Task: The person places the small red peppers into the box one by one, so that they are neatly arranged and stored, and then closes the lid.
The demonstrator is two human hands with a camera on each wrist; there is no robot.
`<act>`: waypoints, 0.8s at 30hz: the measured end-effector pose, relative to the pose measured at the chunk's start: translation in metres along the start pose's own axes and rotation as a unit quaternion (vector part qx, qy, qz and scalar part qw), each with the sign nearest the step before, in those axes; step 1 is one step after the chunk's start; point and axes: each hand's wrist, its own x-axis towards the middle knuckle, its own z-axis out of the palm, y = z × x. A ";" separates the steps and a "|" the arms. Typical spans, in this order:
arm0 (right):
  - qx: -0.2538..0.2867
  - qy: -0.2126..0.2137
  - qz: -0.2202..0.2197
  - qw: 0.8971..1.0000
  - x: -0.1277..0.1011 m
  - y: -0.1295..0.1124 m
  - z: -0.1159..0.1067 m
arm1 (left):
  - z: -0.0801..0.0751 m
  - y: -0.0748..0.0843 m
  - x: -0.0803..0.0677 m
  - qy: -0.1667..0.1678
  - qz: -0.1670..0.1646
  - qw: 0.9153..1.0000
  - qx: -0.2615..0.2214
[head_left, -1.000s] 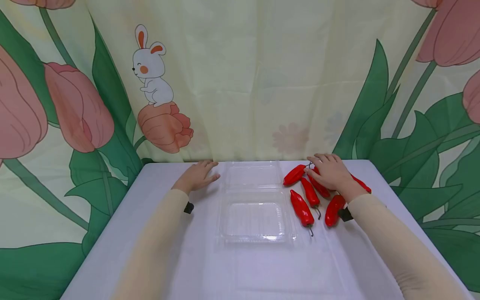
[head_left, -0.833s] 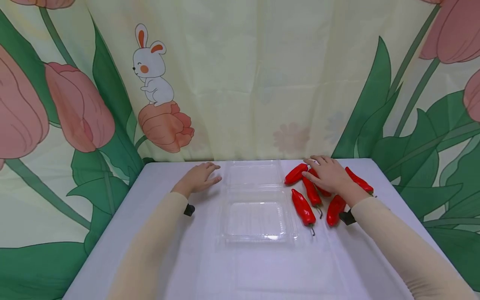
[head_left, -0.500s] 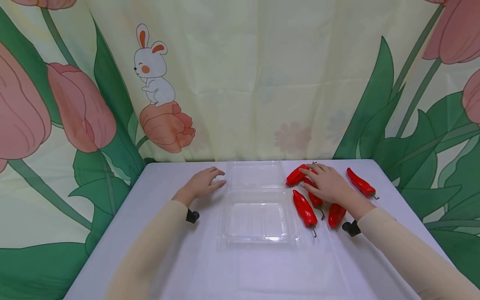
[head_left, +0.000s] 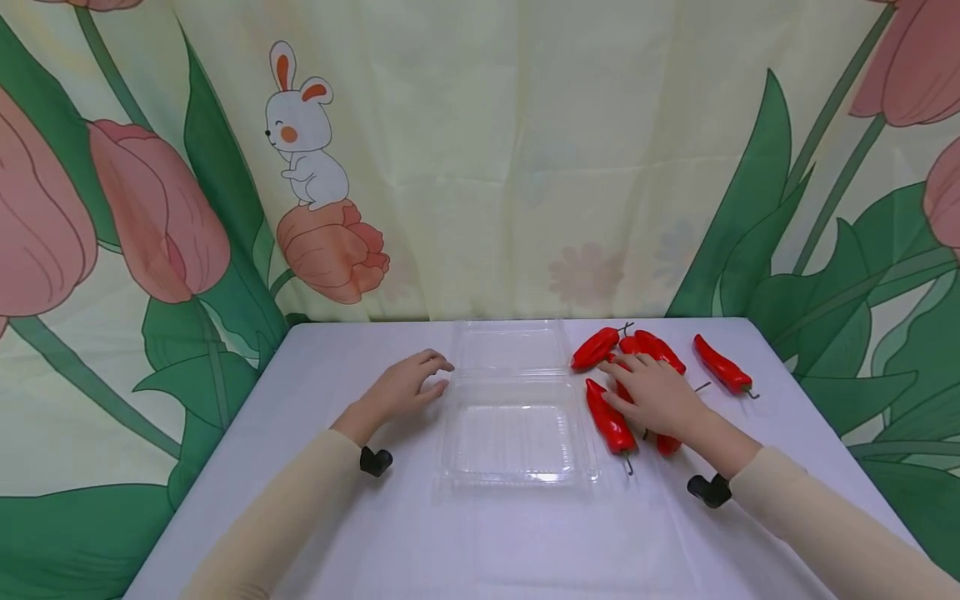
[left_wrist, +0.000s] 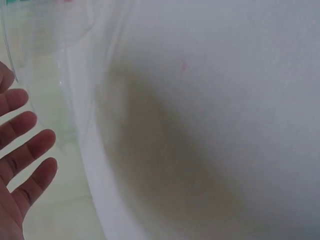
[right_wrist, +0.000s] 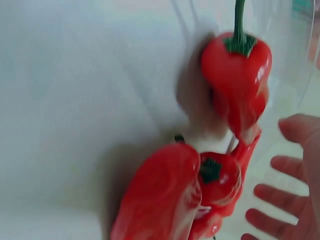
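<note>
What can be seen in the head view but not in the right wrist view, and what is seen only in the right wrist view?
Only the head view shows the left hand beside the clear plastic container, the tulip curtain and the whole white table. Only the right wrist view shows a pepper's green cap from close up. Both show the red peppers and the right hand, fingers spread over them.
</note>
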 end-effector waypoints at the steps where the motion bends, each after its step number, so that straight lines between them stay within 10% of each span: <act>1: -0.001 -0.002 0.008 1.000 -0.001 -0.002 0.001 | 0.001 0.002 -0.002 0.002 -0.004 1.000 -0.009; 14: 0.040 0.001 0.068 0.997 -0.019 -0.015 0.005 | 0.011 0.024 -0.025 0.035 -0.097 0.976 -0.194; 24: 0.150 -0.009 0.128 0.980 -0.023 -0.027 0.006 | 0.008 0.044 -0.041 0.063 -0.206 0.913 -0.346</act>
